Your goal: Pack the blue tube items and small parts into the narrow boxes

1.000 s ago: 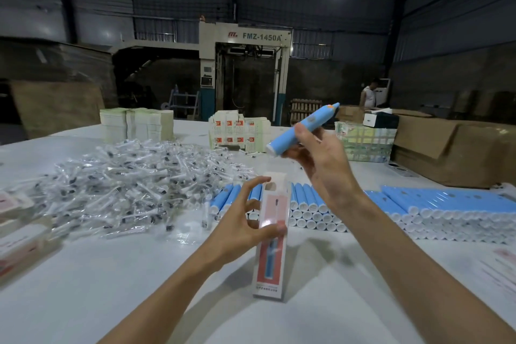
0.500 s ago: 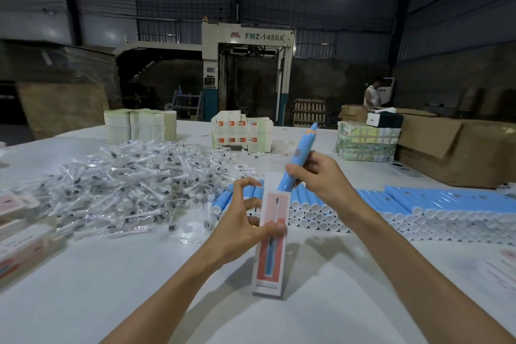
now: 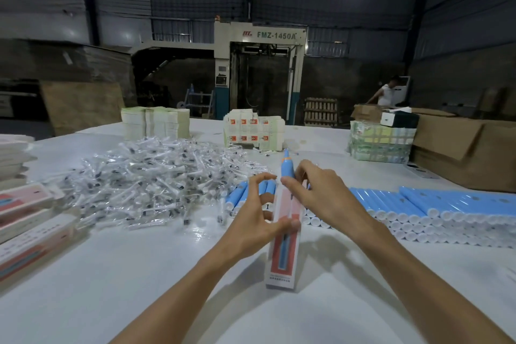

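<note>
A left hand (image 3: 251, 222) holds a box (image 3: 281, 262) upright on a table (image 3: 111, 274) while the right hand (image 3: 317, 194) pinches a tube (image 3: 286, 168) poking from its top.

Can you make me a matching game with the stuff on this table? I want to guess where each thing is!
Things
1. narrow box
2. blue tube
3. pile of small wrapped parts
4. rows of blue tubes

Places
A. lying flat on the table, behind the hands and off to the right
B. standing upright, gripped by the left hand
C. heaped on the table at the left
D. poking out of the box's top, pinched by the right hand

Pairs: 1-B, 2-D, 3-C, 4-A
</note>
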Available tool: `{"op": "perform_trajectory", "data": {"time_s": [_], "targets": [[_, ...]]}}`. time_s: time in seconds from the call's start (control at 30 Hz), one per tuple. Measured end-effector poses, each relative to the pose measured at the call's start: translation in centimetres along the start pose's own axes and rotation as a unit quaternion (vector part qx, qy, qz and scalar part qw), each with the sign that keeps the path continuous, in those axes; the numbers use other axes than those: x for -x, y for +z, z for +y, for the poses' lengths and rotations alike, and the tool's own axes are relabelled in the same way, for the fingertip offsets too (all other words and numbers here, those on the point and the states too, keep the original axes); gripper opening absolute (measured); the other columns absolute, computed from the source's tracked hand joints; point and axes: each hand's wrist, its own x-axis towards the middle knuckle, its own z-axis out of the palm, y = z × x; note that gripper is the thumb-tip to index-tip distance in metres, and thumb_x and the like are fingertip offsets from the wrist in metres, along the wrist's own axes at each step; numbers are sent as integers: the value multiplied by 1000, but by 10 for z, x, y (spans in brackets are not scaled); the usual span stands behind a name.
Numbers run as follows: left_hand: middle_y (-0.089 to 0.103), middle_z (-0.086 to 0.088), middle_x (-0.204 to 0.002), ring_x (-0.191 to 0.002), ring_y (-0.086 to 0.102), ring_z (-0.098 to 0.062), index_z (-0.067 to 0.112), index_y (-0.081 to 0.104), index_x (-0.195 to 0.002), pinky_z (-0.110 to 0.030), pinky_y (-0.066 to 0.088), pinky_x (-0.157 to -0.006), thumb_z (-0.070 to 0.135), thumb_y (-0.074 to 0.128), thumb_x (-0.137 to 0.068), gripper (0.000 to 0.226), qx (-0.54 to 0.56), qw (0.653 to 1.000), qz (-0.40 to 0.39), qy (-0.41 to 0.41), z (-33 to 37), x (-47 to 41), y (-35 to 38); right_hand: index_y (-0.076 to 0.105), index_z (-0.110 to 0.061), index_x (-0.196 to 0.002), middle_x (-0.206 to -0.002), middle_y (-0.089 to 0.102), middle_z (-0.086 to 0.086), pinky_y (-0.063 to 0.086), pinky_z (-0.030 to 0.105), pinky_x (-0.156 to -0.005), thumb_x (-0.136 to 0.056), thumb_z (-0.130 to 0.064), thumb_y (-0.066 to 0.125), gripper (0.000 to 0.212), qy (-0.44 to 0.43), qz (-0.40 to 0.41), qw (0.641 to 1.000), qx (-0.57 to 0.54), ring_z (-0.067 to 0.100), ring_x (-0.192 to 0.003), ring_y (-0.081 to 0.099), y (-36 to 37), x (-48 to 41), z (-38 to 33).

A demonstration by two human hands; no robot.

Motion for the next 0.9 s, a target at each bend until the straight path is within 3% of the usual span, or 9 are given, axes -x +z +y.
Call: {"op": "perform_trajectory", "data": {"time_s": [0.13, 0.27, 0.4, 0.5, 0.6, 0.7, 0.8, 0.9], "targets": [[76, 3, -118, -89, 79, -17, 46, 26, -140, -26, 61, -77, 40, 90, -85, 85, 5, 999, 27, -17, 4, 1, -8, 45, -37, -118, -94, 64, -11, 49, 30, -64, -101, -58, 56, 29, 5, 45, 992, -118, 9, -82, 66, 16, -5, -2], [70, 15, -114, -87, 79, -10, 56, 25, -134, -22, 62, -66, 37, 88, -87, 81, -14, 995, 93, -24, 13, 4, -40, 57, -26, -103, -91, 70, 0, 51, 32, -67, -107, -34, 56, 9, 51, 97, 960, -256, 18, -80, 70, 40, -18, -3], [62, 19, -117, -86, 77, -3, 62, 21, -140, -25, 63, -60, 31, 79, -95, 80, -91, 973, 210, -12, 15, 19, -102, 64, -19, -99, -93, 70, 3, 54, 34, -71, -104, -14, 59, 8, 49, 7, 971, -234, 23, -84, 68, 83, -35, -17], [60, 5, -129, -92, 75, -11, 51, 19, -154, -45, 63, -75, 27, 74, -99, 81, -129, 940, 317, -3, 9, 33, -154, 67, -14, -102, -94, 68, 0, 54, 34, -77, -103, -11, 60, 7, 35, -44, 974, -222, 20, -89, 65, 122, -48, -38], [66, -6, -127, -94, 74, -21, 42, 23, -149, -51, 61, -84, 18, 77, -98, 78, -134, 898, 419, 3, -1, 45, -197, 67, -8, -112, -103, 70, 6, 54, 41, -89, -103, -11, 60, 12, 11, -85, 976, -200, 24, -98, 65, 161, -63, -63], [65, -2, -119, -82, 68, -7, 37, 23, -145, -38, 58, -74, 18, 76, -98, 73, -180, 863, 472, 4, -17, 54, -209, 64, -8, -125, -114, 68, 7, 51, 33, -86, -104, -14, 59, 22, -25, -102, 979, -176, 20, -100, 62, 194, -81, -93], [66, -3, -119, -82, 66, -1, 34, 21, -144, -24, 53, -68, 19, 75, -99, 72, -187, 870, 456, -3, -33, 55, -206, 61, -12, -133, -125, 62, 4, 49, 27, -86, -107, -21, 56, 27, -56, -101, 980, -159, 16, -107, 59, 220, -100, -120], [65, 3, -118, -79, 68, 0, 35, 21, -145, -10, 48, -58, 26, 73, -100, 69, -218, 873, 437, 7, -38, 54, -200, 59, -18, -130, -128, 55, -2, 46, 35, -92, -107, -27, 53, 26, -68, -88, 987, -115, 16, -116, 52, 240, -118, -138]]}}
